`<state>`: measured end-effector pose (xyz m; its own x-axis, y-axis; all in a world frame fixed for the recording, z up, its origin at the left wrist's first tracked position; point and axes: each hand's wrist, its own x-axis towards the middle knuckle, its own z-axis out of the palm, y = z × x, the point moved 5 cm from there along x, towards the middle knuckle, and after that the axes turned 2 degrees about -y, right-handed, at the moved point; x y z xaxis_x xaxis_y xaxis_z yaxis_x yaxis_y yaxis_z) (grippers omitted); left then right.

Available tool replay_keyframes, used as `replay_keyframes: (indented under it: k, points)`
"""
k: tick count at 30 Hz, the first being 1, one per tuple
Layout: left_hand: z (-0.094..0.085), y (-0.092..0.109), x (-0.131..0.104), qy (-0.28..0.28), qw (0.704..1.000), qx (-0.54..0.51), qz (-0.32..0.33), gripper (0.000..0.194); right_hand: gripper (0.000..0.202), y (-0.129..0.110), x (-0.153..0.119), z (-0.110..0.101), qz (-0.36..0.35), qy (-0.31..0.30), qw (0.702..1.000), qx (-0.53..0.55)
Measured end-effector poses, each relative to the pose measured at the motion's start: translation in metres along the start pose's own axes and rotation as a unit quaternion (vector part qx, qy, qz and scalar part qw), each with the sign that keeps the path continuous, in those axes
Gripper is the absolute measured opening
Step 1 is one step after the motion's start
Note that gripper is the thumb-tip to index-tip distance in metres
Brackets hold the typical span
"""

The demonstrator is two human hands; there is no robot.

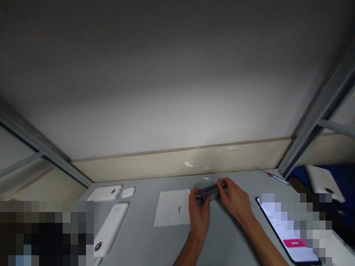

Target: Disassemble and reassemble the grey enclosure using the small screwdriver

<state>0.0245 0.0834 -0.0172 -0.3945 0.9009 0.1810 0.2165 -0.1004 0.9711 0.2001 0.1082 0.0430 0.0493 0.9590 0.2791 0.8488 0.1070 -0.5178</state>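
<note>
Both hands are closed around a small dark grey box with a row of slots [210, 191], just above the grey table or resting on it; which one I cannot tell. My left hand [199, 212] grips its left end, the thumb on the near side. At the right end, my right hand [235, 197] has its fingertips on the box, partly covering that end. Left of my left hand lies a white sheet of paper [169, 208]. On the paper sit several tiny dark pieces [179, 209], too small to make out, perhaps screws.
To the left lie two white devices with round dark spots [113, 229] [104, 193] and a small white case [128, 192]. A lit smartphone [288, 236] lies right, partly blurred out. A thin screwdriver-like tool [277, 178] lies at the back right. A wall [177, 159] rises behind the table.
</note>
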Motion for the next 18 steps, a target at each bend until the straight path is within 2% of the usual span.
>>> replay_keyframes:
  k: [5,13,18]
  points:
    - [0.003,0.005,0.001,-0.037,0.998,0.025,0.036,0.032,0.031,0.003,0.0,-0.003,0.011,0.019,1.0,-0.012]
    - [0.001,0.011,0.0,-0.066,0.996,0.03,0.042,0.025,0.035,0.007,-0.005,0.006,0.003,0.054,0.998,-0.017]
    - [0.001,0.01,-0.004,-0.078,0.996,0.014,0.052,0.028,0.037,0.01,-0.009,0.007,-0.001,0.073,0.997,-0.009]
